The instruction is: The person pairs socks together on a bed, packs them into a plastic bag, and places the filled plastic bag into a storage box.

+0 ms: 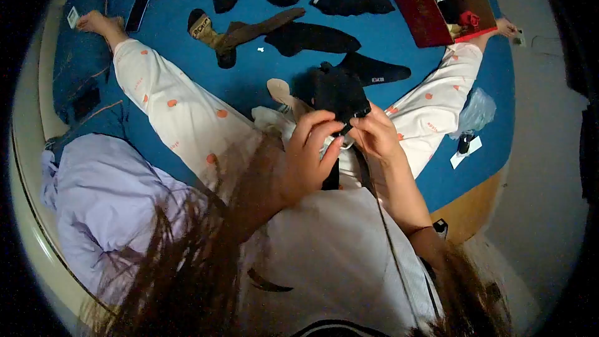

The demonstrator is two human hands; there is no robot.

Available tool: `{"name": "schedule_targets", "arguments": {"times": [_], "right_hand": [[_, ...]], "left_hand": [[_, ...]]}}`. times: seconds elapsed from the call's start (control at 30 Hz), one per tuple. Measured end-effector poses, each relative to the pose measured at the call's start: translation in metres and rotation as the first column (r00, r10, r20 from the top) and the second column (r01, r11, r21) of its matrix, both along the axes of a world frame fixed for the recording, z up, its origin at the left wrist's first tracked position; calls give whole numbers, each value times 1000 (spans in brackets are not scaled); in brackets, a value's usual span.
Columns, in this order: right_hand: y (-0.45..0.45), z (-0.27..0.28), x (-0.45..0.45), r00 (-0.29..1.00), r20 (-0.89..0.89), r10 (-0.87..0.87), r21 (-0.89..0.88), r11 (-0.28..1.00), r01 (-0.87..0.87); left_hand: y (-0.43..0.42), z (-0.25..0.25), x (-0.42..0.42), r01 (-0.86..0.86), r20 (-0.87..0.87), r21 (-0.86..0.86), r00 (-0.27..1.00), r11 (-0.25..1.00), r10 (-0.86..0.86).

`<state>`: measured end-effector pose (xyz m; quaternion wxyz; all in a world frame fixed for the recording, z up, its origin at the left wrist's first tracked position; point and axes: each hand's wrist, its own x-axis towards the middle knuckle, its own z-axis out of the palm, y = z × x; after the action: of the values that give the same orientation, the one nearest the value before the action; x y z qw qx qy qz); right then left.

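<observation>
Above my lap, a black sock is held up between both hands. My left hand pinches its lower edge with bent fingers. On the other side, my right hand grips the same edge between thumb and fingers. Just past it lies a black sock with small pale lettering. Further out on the blue sheet are several dark socks, among them a plain black sock and a brown sock. A beige sock-like piece lies partly hidden beside my left hand.
My outstretched legs in white printed trousers frame the socks. A red box with mixed items stands at the upper right, near a clear plastic bag. Lilac fabric is bunched at left. A dark phone-like slab lies by one foot.
</observation>
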<state>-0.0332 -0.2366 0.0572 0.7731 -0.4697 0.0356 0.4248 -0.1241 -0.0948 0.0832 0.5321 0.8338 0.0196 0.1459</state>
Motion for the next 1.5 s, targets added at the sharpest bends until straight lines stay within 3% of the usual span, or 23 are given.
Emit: {"name": "schedule_targets", "arguments": {"times": [0.1, 0.23, 0.27, 0.37, 0.4, 0.5, 0.53, 0.57, 0.63, 0.67, 0.7, 0.73, 0.8, 0.87, 0.93, 1.03, 1.1, 1.17, 1.23, 1.3, 1.33, 1.4, 1.5], "right_hand": [[-5, 13, 1, 998, -45, 50, 39, 998, -49], [-3, 12, -2, 997, -12, 73, -84, 994, -74], [4, 16, -9, 999, -12, -47, -173, 984, 44], [-9, 8, -19, 830, 417, 370, -549, 830, -94], [-10, 9, -22, 749, 482, 456, -628, 775, -67], [-20, -21, -31, 641, 719, 269, -466, 871, 157], [-21, -34, -32, 792, 592, 149, -425, 893, 150], [-31, -39, -29, 997, 73, 8, -394, 919, 22], [-37, -38, -18, 951, -276, -136, 77, 984, 163], [-37, -36, -15, 929, -350, -118, 157, 971, 182], [-37, -33, -10, 904, -417, -96, 231, 950, 208], [-37, -28, -7, 875, -479, -70, 301, 923, 239], [-37, -16, -3, 844, -535, -42, 401, 866, 298], [-39, -16, 0, 821, -571, -2, 502, 790, 351], [-41, -13, 5, 839, -540, -71, 443, 824, 354], [-48, -11, 8, 848, -515, -128, 400, 839, 369], [-50, -7, 10, 880, -454, -143, 407, 845, 347], [-48, 0, 12, 888, -410, -211, 348, 863, 365], [-46, 4, 14, 903, -348, -253, 310, 878, 365], [-43, 6, 15, 923, -274, -270, 292, 891, 347], [-40, 8, 13, 935, -215, -284, 232, 915, 331], [-32, 16, 11, 958, -82, -274, 114, 952, 283], [-24, 25, -2, 927, 371, 56, -276, 960, 53]], "left_hand": [[-10, 13, 12, -70, -145, -141, 988, 988, 49], [-16, -2, 26, -81, -70, 139, 993, 987, 91], [-17, -7, 27, -89, -74, 125, 992, 988, 99], [-8, -33, 22, -69, -119, 4, 991, 998, 69], [-4, -35, 18, -104, -310, -247, 950, 963, 23], [10, -42, 7, -301, -482, -715, 866, 631, -133], [14, -52, 2, -392, -486, -853, 838, 345, -248], [12, -58, -2, -381, -427, -902, 858, 203, -286], [5, -55, -4, -337, -290, -937, 899, -94, -328], [2, -50, -5, -256, -439, -830, 849, 496, -295], [-1, -24, 4, -78, -544, -421, 819, 903, -183], [-4, -11, 9, 132, -569, 139, 822, 982, -30], [-8, -24, 10, -112, -540, -240, 841, 964, -37], [-12, -39, 13, -121, -364, -368, 931, 922, -23], [-14, -45, 19, 49, -21, -204, 998, 978, -54], [-11, -36, 25, 151, -94, 64, 985, 987, -144], [-14, -40, 29, 163, 48, -92, 986, 982, -159], [-19, -36, 31, 201, 34, -472, 977, 858, -210], [-23, -13, 37, 101, -63, -910, 926, 402, -373], [-32, -4, 42, 92, -179, -526, 960, 846, -216], [-33, -2, 43, 60, -198, -255, 974, 965, -113], [-29, -7, 45, -45, -320, -302, 946, 952, -57], [-21, -51, 48, -161, -329, -485, 944, 859, -8]]}}
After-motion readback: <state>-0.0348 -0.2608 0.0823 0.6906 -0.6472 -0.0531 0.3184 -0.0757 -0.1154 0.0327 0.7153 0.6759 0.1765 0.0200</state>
